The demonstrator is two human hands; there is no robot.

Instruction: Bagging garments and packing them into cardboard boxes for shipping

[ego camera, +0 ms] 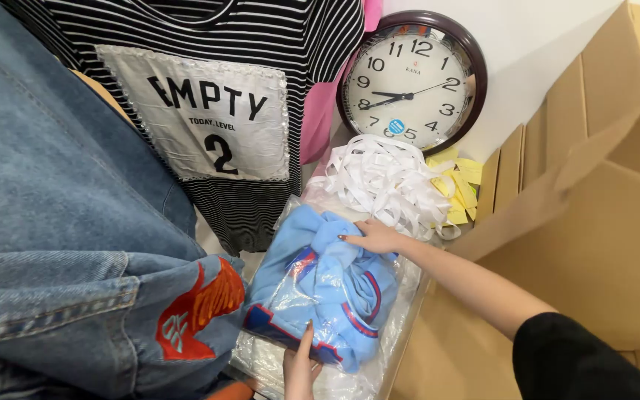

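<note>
A light blue garment point(320, 278) with red and navy trim lies partly inside a clear plastic bag point(379, 333). My right hand point(374, 236) rests on the garment's upper edge, fingers gripping the blue cloth. My left hand point(300, 367) comes up from the bottom edge and pinches the lower rim of the bag and garment with thumb raised. The right arm wears a black sleeve.
A blue denim jacket point(61, 244) with a red patch hangs at the left. A black-and-white striped shirt point(209, 96) hangs behind. A round wall clock point(411, 81), a heap of white strips point(387, 181), yellow papers point(462, 189) and cardboard boxes point(601, 222) stand at the right.
</note>
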